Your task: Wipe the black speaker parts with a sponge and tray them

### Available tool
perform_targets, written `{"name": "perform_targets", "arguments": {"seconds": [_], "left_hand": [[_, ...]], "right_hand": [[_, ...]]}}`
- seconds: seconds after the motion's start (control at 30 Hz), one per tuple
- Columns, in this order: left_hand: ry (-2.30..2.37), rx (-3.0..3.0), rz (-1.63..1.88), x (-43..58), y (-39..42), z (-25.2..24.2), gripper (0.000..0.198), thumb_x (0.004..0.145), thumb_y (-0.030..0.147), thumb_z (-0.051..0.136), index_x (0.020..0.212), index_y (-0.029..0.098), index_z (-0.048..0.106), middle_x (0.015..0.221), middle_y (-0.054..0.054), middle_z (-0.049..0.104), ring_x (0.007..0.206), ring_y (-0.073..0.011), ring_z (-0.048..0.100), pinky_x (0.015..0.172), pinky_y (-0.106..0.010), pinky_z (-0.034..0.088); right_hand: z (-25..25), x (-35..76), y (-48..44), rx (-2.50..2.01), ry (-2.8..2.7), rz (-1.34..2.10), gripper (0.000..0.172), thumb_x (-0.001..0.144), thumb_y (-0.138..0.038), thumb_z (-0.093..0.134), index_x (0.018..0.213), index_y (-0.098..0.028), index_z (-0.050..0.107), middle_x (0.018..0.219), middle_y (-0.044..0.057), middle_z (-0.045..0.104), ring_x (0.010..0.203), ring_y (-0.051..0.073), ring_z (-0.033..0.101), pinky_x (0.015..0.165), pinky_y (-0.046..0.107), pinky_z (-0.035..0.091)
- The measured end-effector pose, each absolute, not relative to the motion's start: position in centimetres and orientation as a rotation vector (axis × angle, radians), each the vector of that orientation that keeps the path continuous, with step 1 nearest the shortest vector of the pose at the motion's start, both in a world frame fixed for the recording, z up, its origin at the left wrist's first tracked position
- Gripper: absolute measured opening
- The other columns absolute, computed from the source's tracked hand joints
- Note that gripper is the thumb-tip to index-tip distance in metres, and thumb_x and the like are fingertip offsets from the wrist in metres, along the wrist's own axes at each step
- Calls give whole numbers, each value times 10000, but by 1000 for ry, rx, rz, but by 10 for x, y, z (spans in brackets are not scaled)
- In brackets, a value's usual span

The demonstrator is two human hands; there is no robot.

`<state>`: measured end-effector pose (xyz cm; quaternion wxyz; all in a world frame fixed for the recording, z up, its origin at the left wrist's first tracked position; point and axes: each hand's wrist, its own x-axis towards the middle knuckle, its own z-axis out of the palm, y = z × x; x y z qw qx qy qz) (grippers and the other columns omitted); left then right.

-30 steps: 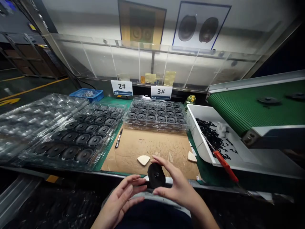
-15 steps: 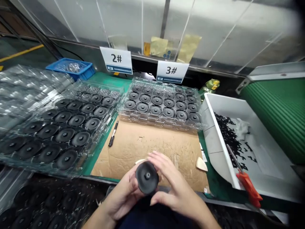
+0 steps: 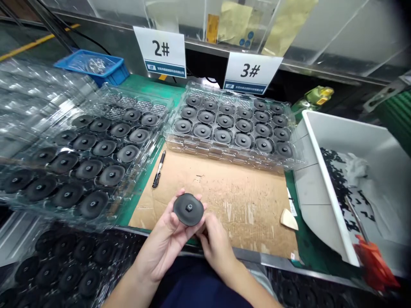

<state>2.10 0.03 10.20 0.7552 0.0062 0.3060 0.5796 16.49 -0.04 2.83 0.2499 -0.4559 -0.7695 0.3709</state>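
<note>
A round black disc (image 3: 188, 209) with a small centre hub is held flat over the near edge of a cardboard sheet (image 3: 224, 192). My left hand (image 3: 165, 244) cups it from below, fingers wrapped round its rim. My right hand (image 3: 216, 244) lies just right of and under the disc, its fingers curled toward the disc's underside; what they touch is hidden.
Clear plastic trays of the same black discs lie at left (image 3: 93, 149) and behind the cardboard (image 3: 234, 128), under signs 2# and 3#. A black pen (image 3: 158, 169) lies beside the cardboard. A white bin (image 3: 324, 184) of small black parts stands right, red-handled cutters (image 3: 374, 261) near it. A blue bin (image 3: 93, 68) sits far left.
The disc passed from my right hand's grip into my left hand and now lies face up. My right hand dropped below it. The view tilted down and closer to the bench.
</note>
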Motion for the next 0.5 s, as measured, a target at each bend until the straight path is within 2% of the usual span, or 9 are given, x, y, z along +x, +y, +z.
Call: {"name": "perform_targets", "arguments": {"seconds": [0.07, 0.17, 0.23, 0.33, 0.4, 0.5], "left_hand": [[695, 30, 1273, 22, -3, 102, 521, 803, 323, 589, 1272, 248, 374, 1289, -152, 507, 1177, -285, 478, 954, -353, 441], [725, 76, 1264, 22, -6, 104, 525, 802, 327, 589, 1281, 250, 389, 1284, -144, 514, 1148, -289, 505, 960, -356, 438], [746, 113, 1255, 22, -8, 104, 551, 789, 325, 607, 1292, 244, 397, 1297, -136, 504, 1167, -288, 489, 978, -360, 424], [810, 132, 1250, 24, -11, 105, 577, 763, 308, 646, 1289, 220, 426, 1308, -129, 495, 1193, -281, 465, 1002, -350, 403], [856, 124, 1259, 31, -13, 104, 582, 739, 291, 676, 1273, 231, 453, 1308, -107, 498, 1195, -271, 465, 1005, -333, 399], [858, 163, 1201, 43, -15, 104, 609, 652, 326, 744, 1212, 242, 519, 1270, -73, 536, 1186, -264, 474, 943, -276, 446]], "right_hand": [[27, 162, 0, -1121, -2141, 1005, 200, 770, -130, 368, 916, -200, 486, 785, 60, 558, 724, 218, 544, 626, 367, 458], [28, 166, 4, -1068, -2162, 1000, 163, 760, -127, 380, 810, -191, 520, 719, 45, 563, 696, 212, 544, 611, 355, 421], [33, 176, 10, -1125, -2108, 1003, 191, 795, -134, 394, 883, -193, 552, 767, 42, 585, 714, 202, 547, 635, 351, 424], [54, 196, 20, -1270, -1946, 992, 237, 880, -180, 408, 1080, -217, 531, 964, 45, 599, 867, 185, 560, 747, 331, 449], [78, 205, 24, -1342, -1807, 956, 234, 903, -208, 427, 1114, -244, 523, 1068, 32, 578, 976, 169, 542, 805, 301, 445], [116, 201, 20, -1223, -1768, 849, 263, 892, -190, 458, 1142, -248, 514, 1095, 17, 580, 979, 158, 541, 823, 301, 433]]}}
